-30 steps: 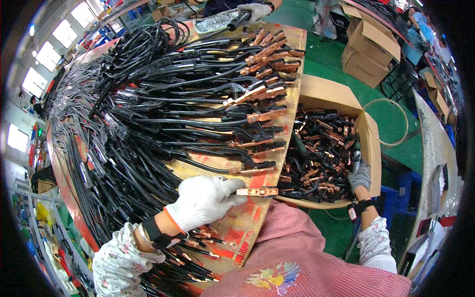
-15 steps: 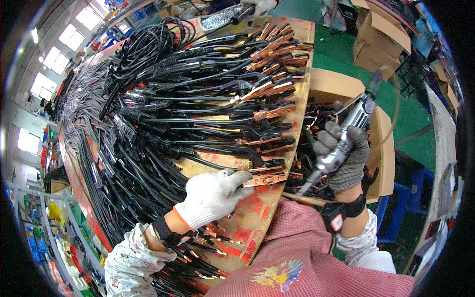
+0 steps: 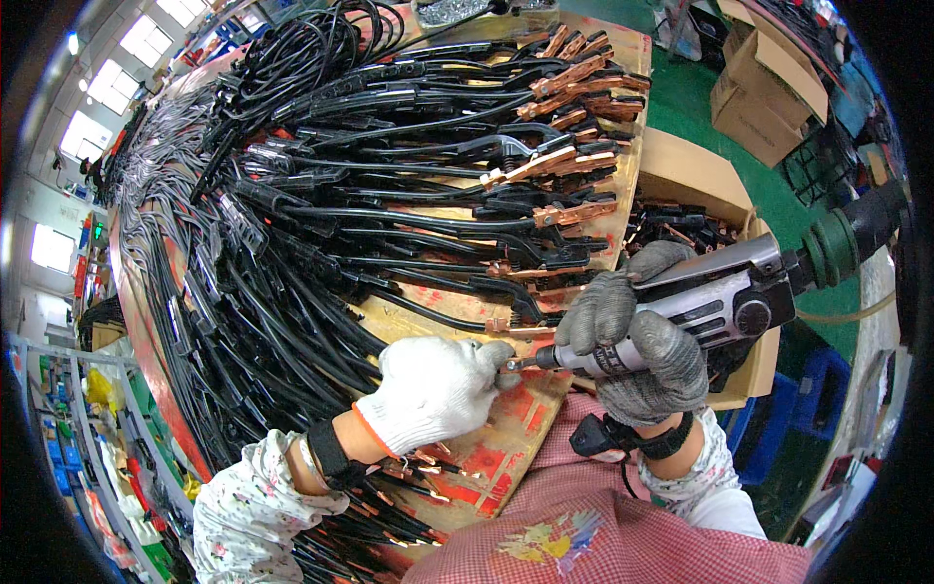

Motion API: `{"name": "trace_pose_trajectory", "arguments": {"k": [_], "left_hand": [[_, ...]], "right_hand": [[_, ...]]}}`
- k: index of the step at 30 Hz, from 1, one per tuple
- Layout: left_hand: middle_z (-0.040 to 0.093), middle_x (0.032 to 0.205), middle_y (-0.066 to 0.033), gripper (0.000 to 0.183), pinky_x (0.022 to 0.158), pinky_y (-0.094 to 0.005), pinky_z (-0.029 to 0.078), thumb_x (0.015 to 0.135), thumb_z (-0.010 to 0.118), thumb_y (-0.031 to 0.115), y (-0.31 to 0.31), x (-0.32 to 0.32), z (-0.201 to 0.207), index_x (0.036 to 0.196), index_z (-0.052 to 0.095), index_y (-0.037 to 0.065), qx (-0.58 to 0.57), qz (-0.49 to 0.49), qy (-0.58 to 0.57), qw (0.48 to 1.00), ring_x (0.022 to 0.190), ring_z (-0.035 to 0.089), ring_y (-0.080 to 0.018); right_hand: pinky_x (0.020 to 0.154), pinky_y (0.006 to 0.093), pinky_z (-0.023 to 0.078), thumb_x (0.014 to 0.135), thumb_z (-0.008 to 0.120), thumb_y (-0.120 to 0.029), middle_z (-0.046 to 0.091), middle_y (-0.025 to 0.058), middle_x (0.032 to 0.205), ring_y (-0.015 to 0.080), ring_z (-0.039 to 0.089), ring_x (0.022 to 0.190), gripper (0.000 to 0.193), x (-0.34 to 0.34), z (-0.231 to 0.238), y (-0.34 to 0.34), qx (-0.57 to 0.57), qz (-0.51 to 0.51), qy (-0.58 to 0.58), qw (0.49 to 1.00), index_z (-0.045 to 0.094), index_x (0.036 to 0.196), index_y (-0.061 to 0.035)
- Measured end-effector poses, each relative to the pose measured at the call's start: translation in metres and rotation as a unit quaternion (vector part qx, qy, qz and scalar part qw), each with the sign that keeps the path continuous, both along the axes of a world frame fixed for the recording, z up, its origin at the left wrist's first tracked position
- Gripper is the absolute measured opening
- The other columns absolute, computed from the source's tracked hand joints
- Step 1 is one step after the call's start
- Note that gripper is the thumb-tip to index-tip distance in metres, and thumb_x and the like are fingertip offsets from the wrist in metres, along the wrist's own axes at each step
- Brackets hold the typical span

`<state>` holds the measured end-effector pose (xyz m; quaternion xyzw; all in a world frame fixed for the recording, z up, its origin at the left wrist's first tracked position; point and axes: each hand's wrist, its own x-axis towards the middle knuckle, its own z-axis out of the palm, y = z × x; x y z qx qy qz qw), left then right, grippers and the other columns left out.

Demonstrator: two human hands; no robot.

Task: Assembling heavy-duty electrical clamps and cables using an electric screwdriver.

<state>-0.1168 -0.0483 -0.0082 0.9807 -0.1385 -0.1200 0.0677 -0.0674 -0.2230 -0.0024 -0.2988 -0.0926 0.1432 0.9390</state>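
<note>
My right hand point(image 3: 637, 341), in a grey knit glove, is wrapped round a silver-and-black pneumatic screwdriver point(image 3: 715, 302) with a green collar. The tool lies nearly level and its bit points left. At its tip a small part of a copper clamp jaw point(image 3: 520, 365) shows, pinched by my left hand point(image 3: 438, 389) in a white glove. My left fingers hide most of that jaw. Just beyond, black cables point(image 3: 428, 307) run across the board toward more copper clamp jaws point(image 3: 574, 214), lying in a row along the board's right edge.
A worn wooden board point(image 3: 506, 448) with red paint bears the bundled cables. Against its right edge stands an open cardboard box point(image 3: 696, 165) with black-and-copper clamps inside. A clear tray point(image 3: 486, 15) sits at the far edge. Blue stools point(image 3: 822, 389) and cardboard cartons point(image 3: 764, 92) stand on the green floor.
My right hand has swung the screwdriver from upright over the box to nearly level, its tip now at the copper jaw in my left hand. Another person's gloved hand at the far tray has left view.
</note>
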Motion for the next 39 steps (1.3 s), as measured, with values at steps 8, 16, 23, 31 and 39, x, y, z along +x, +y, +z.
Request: {"name": "trace_pose_trajectory", "arguments": {"k": [8,16,23,31,39], "left_hand": [[0.061,0.06,-0.0048,0.025,0.043,-0.0394,0.045,0.074,0.061,0.035,0.001,-0.001,-0.005,0.094,0.063,0.021,-0.021,-0.004,-0.013,1.0,0.052,0.06,-0.0263],[0.061,0.061,-0.0081,0.017,0.043,-0.0424,0.043,0.078,0.056,0.03,0.0,-0.004,0.004,0.088,0.059,0.016,-0.037,-0.007,-0.008,0.999,0.055,0.061,-0.0287],[0.063,0.068,-0.0083,0.019,0.049,-0.0416,0.047,0.077,0.059,0.03,-0.004,-0.006,0.005,0.09,0.062,0.017,-0.054,0.015,-0.044,0.997,0.06,0.062,-0.0293],[0.064,0.08,-0.0129,0.023,0.062,-0.0386,0.049,0.079,0.062,0.023,-0.014,0.041,0.009,0.098,0.062,0.011,-0.245,0.104,-0.226,0.937,0.073,0.063,-0.0306],[0.053,0.104,-0.0162,0.067,0.083,-0.0399,0.042,0.067,0.071,0.027,-0.017,0.03,0.009,0.122,0.044,0.0,-0.072,-0.021,-0.243,0.967,0.098,0.054,-0.0306]], "right_hand": [[0.067,0.033,0.053,0.07,0.073,-0.007,0.061,0.0081,0.076,0.0192,0.061,0.071,0.034,-0.001,-0.002,0.001,-0.048,0.02,-0.063,0.997,0.053,0.097,-0.006],[0.07,0.03,0.054,0.068,0.074,-0.004,0.066,0.0091,0.082,0.0169,0.065,0.075,0.023,-0.01,0.004,0.0,-0.111,0.05,-0.09,0.988,0.062,0.088,-0.003],[0.061,0.0265,0.049,0.078,0.065,-0.014,0.061,0.0062,0.078,0.0155,0.06,0.071,0.02,-0.012,-0.014,-0.011,-0.092,0.046,-0.088,0.991,0.06,0.094,-0.0038],[0.055,0.0306,0.052,0.079,0.064,-0.017,0.061,0.007,0.081,0.0165,0.059,0.065,0.031,0.024,-0.077,-0.151,-0.256,-0.215,0.154,0.93,0.053,0.105,-0.0038],[0.075,0.031,0.046,0.077,0.067,-0.016,0.059,0.0074,0.099,0.0192,0.056,0.085,0.049,0.019,-0.23,-0.27,-0.551,-0.281,0.22,0.754,0.05,0.12,0.0006]]}}
